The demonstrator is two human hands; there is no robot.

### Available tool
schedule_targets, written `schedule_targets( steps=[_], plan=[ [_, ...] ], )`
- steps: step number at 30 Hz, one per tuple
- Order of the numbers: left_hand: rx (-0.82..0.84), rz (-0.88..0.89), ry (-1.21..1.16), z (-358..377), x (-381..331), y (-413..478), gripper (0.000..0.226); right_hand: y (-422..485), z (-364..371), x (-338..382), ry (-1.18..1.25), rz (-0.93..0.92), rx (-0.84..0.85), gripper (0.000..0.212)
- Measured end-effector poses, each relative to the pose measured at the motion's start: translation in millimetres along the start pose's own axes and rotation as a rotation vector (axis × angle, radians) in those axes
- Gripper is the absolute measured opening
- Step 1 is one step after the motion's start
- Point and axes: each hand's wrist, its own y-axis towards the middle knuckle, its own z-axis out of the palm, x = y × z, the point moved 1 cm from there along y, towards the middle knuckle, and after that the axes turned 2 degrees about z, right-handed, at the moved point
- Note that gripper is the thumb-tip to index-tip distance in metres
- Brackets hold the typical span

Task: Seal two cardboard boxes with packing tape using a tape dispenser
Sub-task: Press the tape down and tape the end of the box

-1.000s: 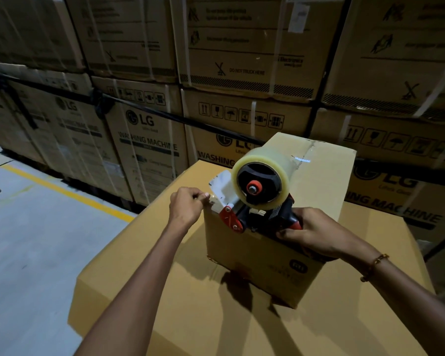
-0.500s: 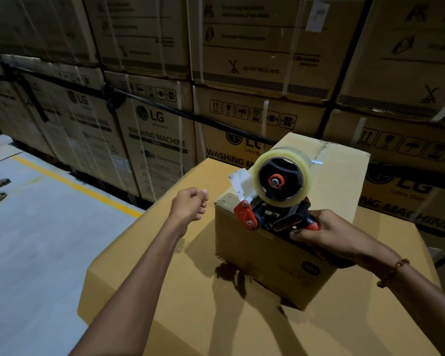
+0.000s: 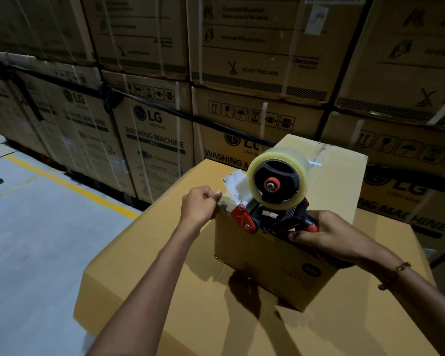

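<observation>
The tape dispenser (image 3: 272, 204) sits on the near top edge of the small cardboard box (image 3: 267, 258). The right hand (image 3: 321, 233) has its fingers (image 3: 297, 236) wrapped round the dispenser's red-and-black handle, and the clear tape roll (image 3: 280, 176) stands up just beyond and left of those fingers. The left hand (image 3: 199, 205) is curled. Its thumb and forefinger (image 3: 216, 195) are pinched together at the box's top corner, just left of the dispenser's red nose, apparently on the tape end (image 3: 226, 201). The film is clear, though, so only a glossy patch beside the fingertips shows it. The small box rests on a large cardboard box (image 3: 152, 278) below both hands. It sits skewed, with one bottom corner near the large box's edge, and no palm holds it down. The main risk, as I judge it, is that a pull on the dispenser drags or tips the light box instead of laying tape, because only a fingertip pinch anchors the corner. The tape end could also slip from that pinch and snap back onto the roll, or fold onto itself and wrinkle. If the dispenser runs off the line of the flap seam beyond the right fingers, the strip would miss the seam. The serrated blade is close to the left fingertips, so a slip could nick them.
</observation>
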Motion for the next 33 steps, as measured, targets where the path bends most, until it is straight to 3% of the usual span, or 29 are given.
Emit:
schedule_targets(
  steps=[5,11,16,20,22,24,27,33],
  plan=[
    [-0.035,-0.026,0.000,1.6,5.2,-0.8,0.036,5.5,0.8,6.7,-0.080,-0.003,-0.042,0.026],
    [0.044,-0.023,0.100,1.1,6.6,1.8,0.032,4.6,6.5,14.3,-0.245,-0.040,-0.065,0.021],
    [0.100,0.024,0.290,-2.6,3.9,2.2,0.033,5.1,8.7,13.3,-0.260,-0.030,-0.081,0.015],
    [0.134,-0.036,0.402,-7.8,16.0,4.7,0.040,3.3,11.4,14.2,-0.330,-0.036,-0.086,0.012],
    [0.111,-0.106,0.310,-10.1,26.6,5.0,0.031,1.5,12.8,15.0,-0.351,-0.031,-0.083,0.011],
    [0.047,-0.162,0.060,-11.5,28.8,2.7,0.025,0.8,12.7,17.1,-0.362,-0.035,-0.086,0.011],
    [0.065,-0.117,-0.159,-10.8,13.5,-1.0,0.025,2.7,12.4,20.2,-0.388,-0.043,-0.068,0.009],
    [0.061,-0.095,0.002,0.9,-4.5,-0.8,0.023,2.0,6.5,33.8,-0.429,-0.044,0.000,0.016]
  ],
)
